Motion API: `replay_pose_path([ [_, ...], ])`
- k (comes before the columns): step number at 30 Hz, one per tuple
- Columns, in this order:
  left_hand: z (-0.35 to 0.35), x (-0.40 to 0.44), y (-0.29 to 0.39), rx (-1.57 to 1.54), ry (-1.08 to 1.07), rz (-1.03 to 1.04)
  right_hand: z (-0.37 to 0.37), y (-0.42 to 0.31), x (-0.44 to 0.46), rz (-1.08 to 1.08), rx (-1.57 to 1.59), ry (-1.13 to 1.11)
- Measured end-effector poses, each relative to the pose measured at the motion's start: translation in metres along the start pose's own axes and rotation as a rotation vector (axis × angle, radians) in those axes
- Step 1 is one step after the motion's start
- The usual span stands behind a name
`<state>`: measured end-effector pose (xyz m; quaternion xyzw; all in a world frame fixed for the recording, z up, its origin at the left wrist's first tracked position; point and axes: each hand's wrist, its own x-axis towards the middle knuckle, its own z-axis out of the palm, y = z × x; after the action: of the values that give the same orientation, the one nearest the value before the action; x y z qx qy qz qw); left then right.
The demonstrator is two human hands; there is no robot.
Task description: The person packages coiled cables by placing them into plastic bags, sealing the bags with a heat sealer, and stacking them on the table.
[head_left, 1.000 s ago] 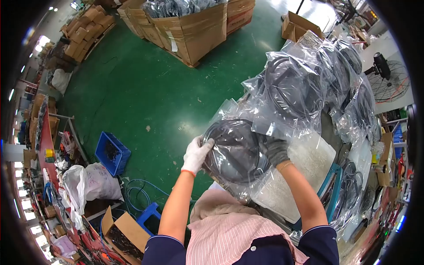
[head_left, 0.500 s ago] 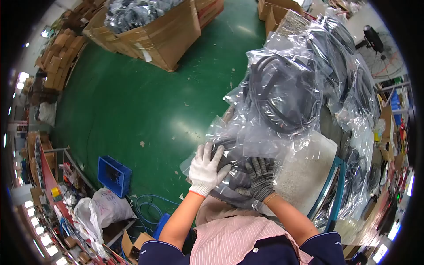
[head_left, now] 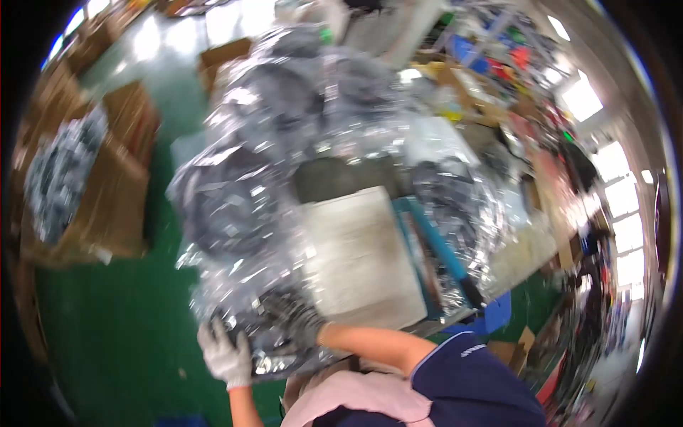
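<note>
My left hand, in a white knit glove, lies on the left edge of a clear plastic bag with dark contents, its fingers apart. On the same bag rests my right hand in a dark grey glove; it is blurred, but its fingers look stretched out flat. What exactly is in this bag cannot be made out. Just beyond it lies another clear bag with dark, curved parts inside. To the right of my right hand is a pale, worn flat board.
A teal metal frame stands right of the board, beside more bagged dark parts. Further bags pile up at the back. On the left, a large cardboard box full of bagged items stands on the green floor.
My view has swung to the right, so the bags and board appear further left. Both hands remain on the near bag, and the picture is more blurred.
</note>
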<state>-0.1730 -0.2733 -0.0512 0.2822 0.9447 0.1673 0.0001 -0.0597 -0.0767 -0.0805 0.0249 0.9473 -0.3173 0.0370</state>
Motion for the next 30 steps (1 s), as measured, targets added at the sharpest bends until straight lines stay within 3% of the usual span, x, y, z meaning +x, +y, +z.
replay_pose_path([
  [3, -0.001, -0.01, 0.01, 0.282, 0.147, 0.136, 0.006, -0.003, -0.016, -0.09, -0.158, 0.09],
  [4, -0.006, -0.012, 0.018, 0.356, 0.239, 0.196, 0.024, -0.006, -0.032, -0.027, -0.071, 0.137],
  [6, -0.02, -0.03, 0.047, 0.306, 0.113, 0.213, 0.04, -0.007, -0.074, -0.106, 0.001, 0.421],
  [7, -0.017, -0.037, 0.056, 0.267, 0.145, 0.313, 0.035, -0.005, -0.101, -0.035, 0.143, 0.217],
  [10, -0.002, -0.056, 0.089, 0.312, -0.19, 0.354, -0.006, 0.016, -0.19, 0.138, 0.471, -0.263],
  [11, 0.028, -0.07, 0.074, 0.28, -0.049, 0.426, -0.018, 0.025, -0.232, 0.224, 0.571, -0.215],
  [13, 0.008, -0.07, 0.107, 0.254, 0.015, 0.406, -0.064, 0.039, -0.314, 0.409, 0.566, -0.015],
  [14, 0.002, -0.07, 0.124, 0.241, 0.045, 0.395, -0.078, 0.054, -0.344, 0.724, 0.71, 0.014],
  [17, 0.016, -0.087, 0.147, 0.254, 0.129, 0.308, -0.097, 0.149, -0.451, 1.105, 1.004, 0.791],
  [19, 0.021, -0.094, 0.171, 0.254, 0.133, 0.257, -0.121, 0.233, -0.494, 1.17, 0.992, 1.249],
  [20, 0.032, -0.097, 0.179, 0.246, 0.095, 0.252, -0.129, 0.284, -0.51, 1.058, 0.789, 1.434],
  [22, 0.053, -0.104, 0.195, 0.233, 0.016, 0.23, -0.182, 0.339, -0.518, 1.2, 0.702, 1.42],
  [23, 0.043, -0.108, 0.234, 0.177, -0.033, 0.224, -0.186, 0.377, -0.525, 1.05, 0.864, 1.477],
  [25, 0.05, -0.121, 0.252, 0.217, -0.058, 0.34, -0.173, 0.472, -0.543, 1.044, 0.993, 1.401],
  [26, 0.054, -0.128, 0.261, 0.229, -0.071, 0.394, -0.172, 0.506, -0.55, 1.18, 0.954, 1.263],
  [30, 0.054, -0.152, 0.289, 0.182, -0.137, 0.288, -0.215, 0.494, -0.528, 1.086, 1.001, 1.172],
])
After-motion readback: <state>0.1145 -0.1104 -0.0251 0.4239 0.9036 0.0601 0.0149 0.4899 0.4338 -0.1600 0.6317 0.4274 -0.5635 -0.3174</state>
